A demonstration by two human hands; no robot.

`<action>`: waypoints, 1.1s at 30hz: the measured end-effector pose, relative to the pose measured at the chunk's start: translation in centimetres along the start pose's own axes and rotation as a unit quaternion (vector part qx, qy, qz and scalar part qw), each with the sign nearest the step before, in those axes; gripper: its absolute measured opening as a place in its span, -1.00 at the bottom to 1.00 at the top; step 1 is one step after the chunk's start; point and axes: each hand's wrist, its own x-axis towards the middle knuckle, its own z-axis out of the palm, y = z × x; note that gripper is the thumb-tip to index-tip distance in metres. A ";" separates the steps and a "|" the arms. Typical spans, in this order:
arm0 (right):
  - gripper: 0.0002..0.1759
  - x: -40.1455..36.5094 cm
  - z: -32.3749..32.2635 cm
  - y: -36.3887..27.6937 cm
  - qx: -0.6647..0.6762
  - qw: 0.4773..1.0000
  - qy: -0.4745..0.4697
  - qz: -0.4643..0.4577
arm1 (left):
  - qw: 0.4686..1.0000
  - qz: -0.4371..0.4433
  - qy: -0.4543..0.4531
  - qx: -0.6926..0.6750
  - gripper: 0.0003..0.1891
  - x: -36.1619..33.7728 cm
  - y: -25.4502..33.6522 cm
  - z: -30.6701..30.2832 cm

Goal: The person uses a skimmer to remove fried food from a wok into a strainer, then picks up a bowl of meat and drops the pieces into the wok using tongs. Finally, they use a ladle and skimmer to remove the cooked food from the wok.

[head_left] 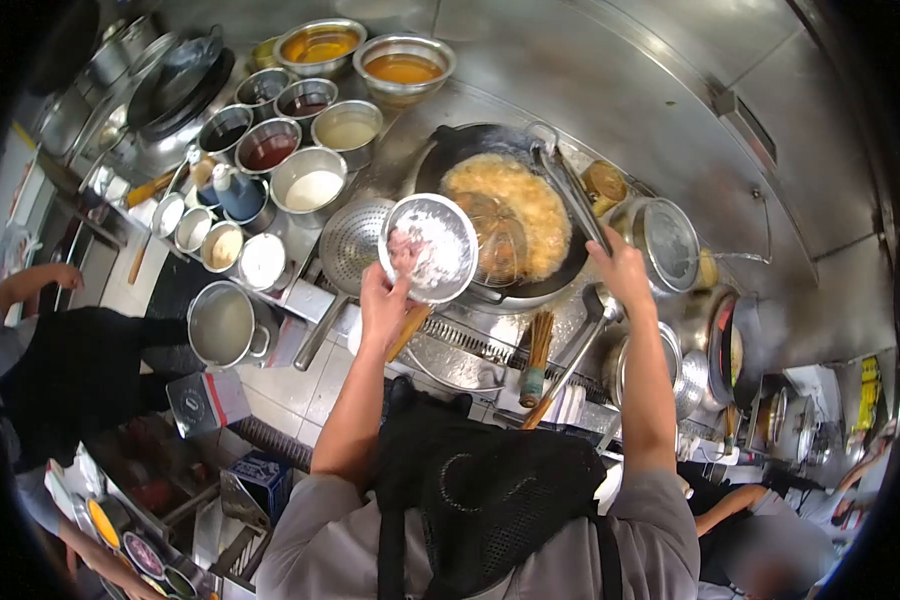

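Observation:
My left hand (382,308) is closed on the near-left rim of a metal bowl (452,215). White powder and some pinkish pieces that look like raw meat lie in the bowl. It hangs over the left edge of a black wok (573,255), where brown food or oil foams (540,205). A wire strainer (498,245) is in the wok, partly hidden by the bowl. At the wok's right side, my right hand (625,268) is closed around the end of long metal tongs (572,192), whose far end reaches the wok's back rim.
A perforated ladle (355,240) lies left of the wok. Metal pots of sauces (270,150) crowd the back left. A bamboo brush (538,355) and another ladle (598,305) lie in front. A pot (667,243) stands right. Other people (70,380) are at left and lower right.

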 end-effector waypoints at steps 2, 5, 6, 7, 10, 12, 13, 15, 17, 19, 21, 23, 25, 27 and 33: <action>-0.38 -2.6 -2.3 -2.4 0.044 0.999 0.001 -0.030 | 0.997 0.028 0.014 0.066 -0.86 0.7 0.6 0.2; -0.37 -5.6 -4.2 -4.6 0.102 0.990 -0.095 -0.034 | 0.990 0.088 0.031 0.102 -0.86 1.5 1.0 0.5; -0.38 -6.4 -4.4 -5.1 0.097 0.982 -0.130 -0.097 | 0.989 0.096 0.018 0.111 -0.84 1.8 1.0 0.5; -0.40 -7.0 -4.6 -5.5 0.091 0.970 -0.164 -0.157 | 0.989 0.094 0.012 0.110 -0.84 2.0 1.1 0.5; -0.45 -7.8 -2.9 -7.0 0.003 0.964 -0.193 -0.186 | 0.985 0.090 -0.065 0.129 -0.86 2.2 1.7 0.5; -0.45 -8.2 -2.3 -6.5 -0.024 0.963 -0.208 -0.171 | 0.977 0.115 -0.067 0.163 -0.85 3.2 -0.2 0.5; -0.47 -8.3 -2.5 -6.2 0.005 0.962 -0.219 -0.161 | 0.968 0.144 -0.061 0.198 -0.84 3.7 -0.7 0.4; -0.48 -8.5 -3.3 -5.4 0.032 0.961 -0.230 -0.150 | 0.973 0.118 -0.060 0.191 -0.83 3.8 -0.9 0.4; -0.51 -9.1 -4.7 -5.0 0.080 0.965 -0.197 -0.151 | 0.996 0.043 -0.059 0.045 -0.81 3.4 -0.3 0.9; -0.51 -9.1 -7.1 -6.9 0.101 0.966 -0.229 -0.058 | 0.997 0.030 -0.054 0.039 -0.81 4.1 -1.6 0.7; -0.50 -8.3 -8.1 -7.5 0.110 0.971 -0.198 0.077 | 0.998 0.019 -0.050 0.032 -0.80 4.6 -2.1 0.7; -0.46 -6.4 -7.0 -5.6 0.097 0.978 -0.171 0.074 | 0.997 -0.033 -0.058 -0.027 -0.80 4.1 -1.5 0.8; -0.45 -3.8 -5.4 -4.0 0.022 0.994 -0.103 0.041 | 0.998 -0.024 -0.055 -0.002 -0.83 3.8 -1.6 0.7; -0.40 -0.4 -2.0 -1.1 0.004 0.998 -0.060 -0.037 | 0.997 -0.045 -0.057 -0.040 -0.85 2.8 -0.1 0.9; -0.32 6.6 4.3 -1.6 0.016 0.986 -0.145 0.086 | 0.997 -0.045 -0.044 -0.041 -0.90 1.7 -2.3 -0.9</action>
